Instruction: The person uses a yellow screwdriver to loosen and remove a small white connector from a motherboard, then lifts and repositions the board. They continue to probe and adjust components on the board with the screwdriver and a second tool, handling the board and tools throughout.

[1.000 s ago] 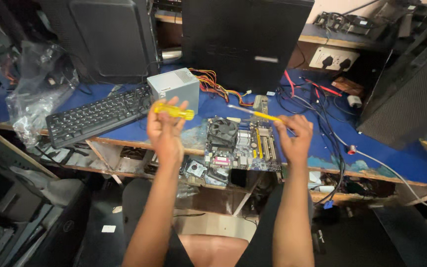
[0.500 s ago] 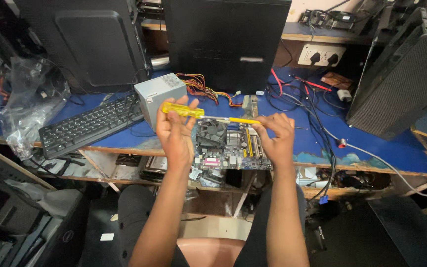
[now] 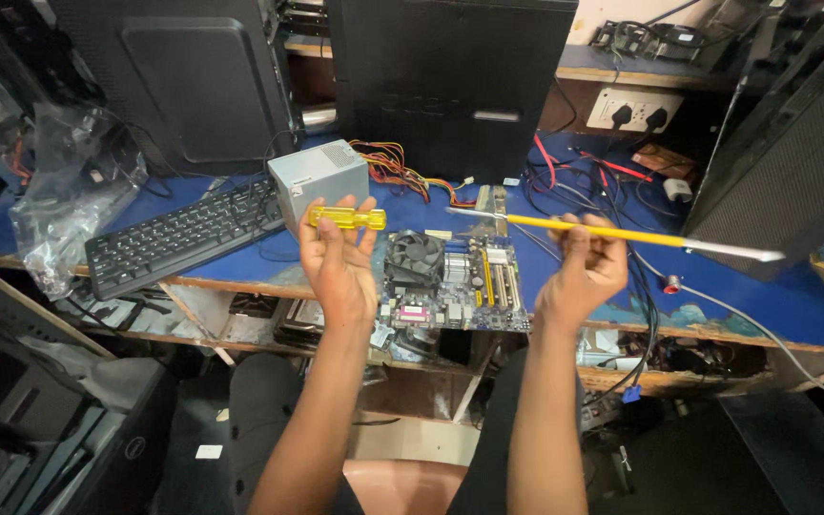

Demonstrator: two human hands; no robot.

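Here the left hand (image 3: 338, 262) is raised above the front edge of the counter (image 3: 765, 305), fingers closed lightly round a short yellow screwdriver handle (image 3: 347, 218) held level at the fingertips. The right hand (image 3: 579, 272) is up at the same height, well apart from the left, pinching a long yellow-sleeved shaft (image 3: 622, 234) that runs out to the right and ends in a bare metal tip over the counter's right part. Between and below the hands lies a motherboard (image 3: 455, 281) with its fan, its near edge hanging slightly over the counter's front edge. A grey power supply (image 3: 317, 176) stands just behind the left hand, a black keyboard (image 3: 183, 234) lies further left, and loose cables (image 3: 603, 181) crowd the right rear.
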